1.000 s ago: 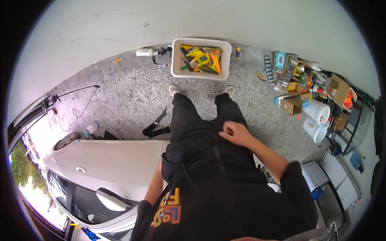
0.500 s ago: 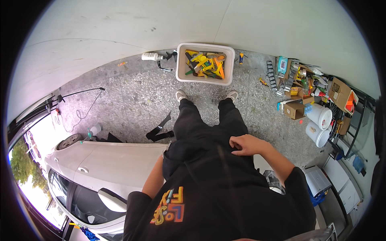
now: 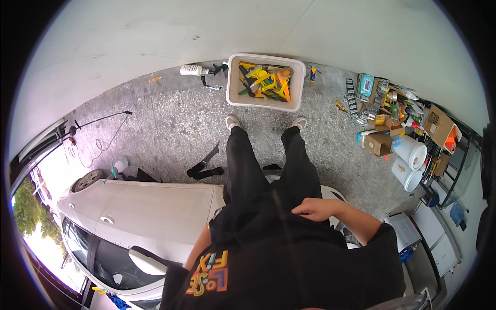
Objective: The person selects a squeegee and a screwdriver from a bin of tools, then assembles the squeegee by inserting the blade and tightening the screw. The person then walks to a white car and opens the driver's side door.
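My right hand (image 3: 316, 209) lies flat against my black trousers (image 3: 268, 181) at the hip, fingers together and lightly curled, pinching nothing. My left hand is hidden behind my side — only the left forearm (image 3: 199, 248) shows, dropping past the hem of my black shirt (image 3: 289, 274), so I cannot tell whether that hand is spread or closed. I stand on the speckled concrete floor (image 3: 170, 124), my pale shoes (image 3: 232, 122) pointing at a white plastic bin (image 3: 264, 103) full of yellow, orange and green tools — it sits just ahead of my toes, against the wall. A white car (image 3: 139, 217) is just beside my left leg. A white spray bottle (image 3: 192, 70) lies left of the bin. To my right stand cardboard boxes (image 3: 378, 143) and two white buckets (image 3: 411, 160).
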Demonstrator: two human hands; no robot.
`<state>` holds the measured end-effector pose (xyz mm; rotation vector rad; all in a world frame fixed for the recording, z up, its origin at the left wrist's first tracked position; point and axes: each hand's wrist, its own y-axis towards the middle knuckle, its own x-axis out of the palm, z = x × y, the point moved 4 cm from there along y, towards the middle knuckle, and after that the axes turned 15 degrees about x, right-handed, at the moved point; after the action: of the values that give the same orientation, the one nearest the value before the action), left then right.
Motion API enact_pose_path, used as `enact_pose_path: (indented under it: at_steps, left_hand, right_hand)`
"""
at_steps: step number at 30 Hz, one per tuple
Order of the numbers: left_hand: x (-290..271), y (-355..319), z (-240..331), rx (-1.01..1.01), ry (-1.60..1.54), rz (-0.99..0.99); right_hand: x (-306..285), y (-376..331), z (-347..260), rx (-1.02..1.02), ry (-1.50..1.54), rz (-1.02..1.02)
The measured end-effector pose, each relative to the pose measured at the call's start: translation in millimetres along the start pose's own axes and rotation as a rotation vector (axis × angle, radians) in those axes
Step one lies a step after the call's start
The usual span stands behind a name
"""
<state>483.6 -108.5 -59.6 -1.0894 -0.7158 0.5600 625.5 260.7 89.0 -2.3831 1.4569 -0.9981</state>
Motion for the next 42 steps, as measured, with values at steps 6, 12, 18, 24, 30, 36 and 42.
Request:
enact_pose_path:
  at_steps: [6, 12, 18, 24, 30, 36, 42]
  left_hand:
    - [-48, -7, -32, 0.009, -0.086, 0.155]
    - [-74, 68, 21, 0.183, 0.422, 0.001]
    - [1, 299, 200, 0.664, 1.291, -0.360]
    - [96, 528, 220, 1.100, 1.661, -0.620]
    - [89, 602, 210, 1.047, 2.106, -0.476]
    - [91, 545, 215, 1.005, 2.073, -0.303]
    - [92, 548, 216, 0.926, 2.117, -0.278]
  right_hand:
    - [-34, 93, 53, 0.131, -0.186, -0.050]
    - [-102, 166, 147, 0.326, -0.213, -0.393]
    - [-347, 248, 268, 0.363, -0.535, 0.487]
    - [-599, 320, 404, 0.642, -0.852, 1.238]
    - [-621, 389, 457, 0.494, -1.286, 1.100]
    - [-598, 382, 461, 0.851, -1.363, 1.060]
    - [-601, 394, 449, 0.986, -1.032, 1.074]
